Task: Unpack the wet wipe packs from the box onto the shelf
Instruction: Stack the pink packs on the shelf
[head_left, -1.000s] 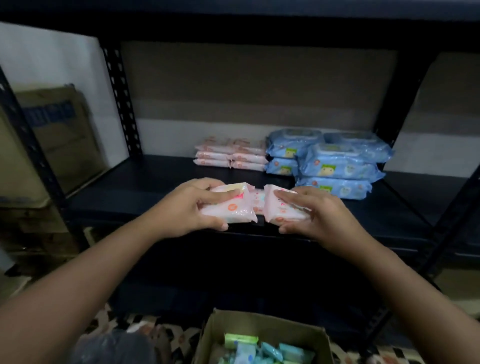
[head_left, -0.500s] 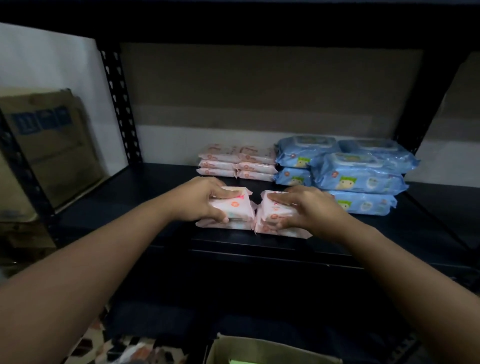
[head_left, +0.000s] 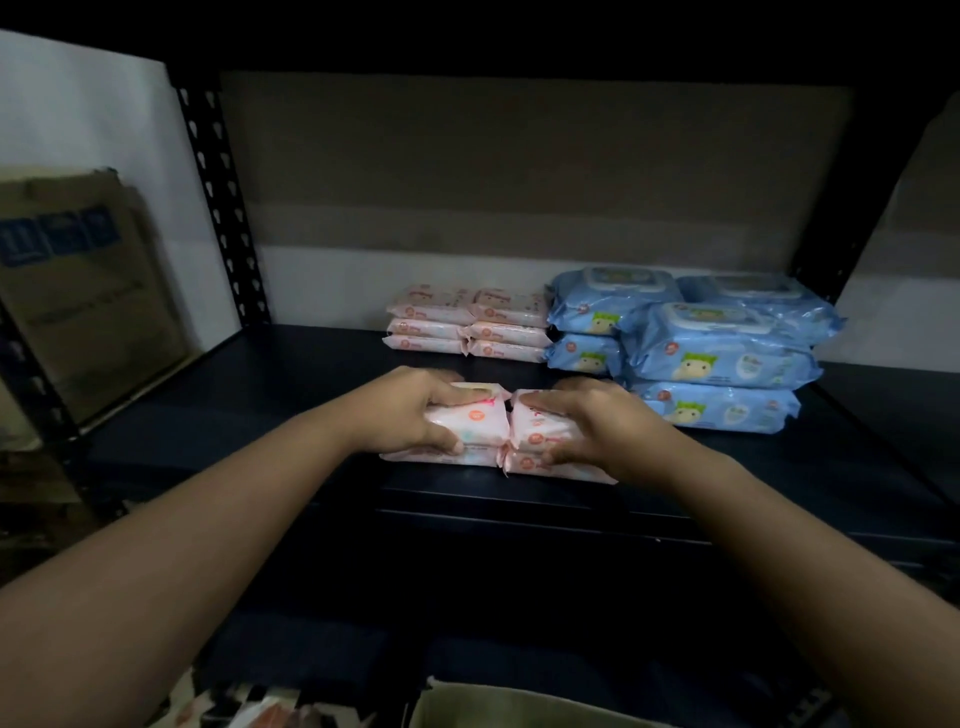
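**Pink wipe packs held on the front of the shelf**

At the centre of the frame, two short stacks of pink wet wipe packs are set side by side on the front part of the dark shelf (head_left: 291, 395). The left pink stack (head_left: 470, 423) is grasped by the left hand (head_left: 410, 410), fingers curled over its top and thumb against its near face. The right pink stack (head_left: 540, 441) is grasped in the same way by the right hand (head_left: 597, 426). The two stacks touch each other along their inner edges.

Further back, in the upper centre, more pink packs (head_left: 467, 325) are stacked against the wall. Just right of them, large blue packs (head_left: 722, 348) are piled up. The rim of the open box (head_left: 467, 701) is seen at the bottom edge. A cardboard carton (head_left: 88, 280) stands at the left of the frame, outside the rack.
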